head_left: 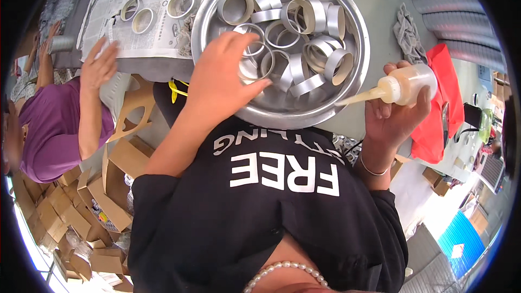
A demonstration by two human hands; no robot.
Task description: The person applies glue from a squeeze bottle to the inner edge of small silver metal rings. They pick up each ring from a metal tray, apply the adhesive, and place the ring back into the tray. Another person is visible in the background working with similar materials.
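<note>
A large round metal tray [362,49] lies in front of me, with a jumble of silvery metal rings [306,16] in it. Over its left part, my left hand [225,70] has fingers above and thumb below a thin-walled metal ring [273,64], seen nearly face-on; the fingers look closed about its edge. My right hand [393,106] is wrapped round a translucent squeeze bottle [418,84] at the tray's right. The bottle is tilted, its long yellowish nozzle [361,97] pointing left to the tray's rim.
Several rings [180,5] stand on newspaper [114,27] at the left. A co-worker in a purple top [62,125] reaches toward it with a blurred hand [99,64]. A grey rag [408,35] and red cloth [437,114] lie at right. Cardboard boxes [103,201] crowd the lower left.
</note>
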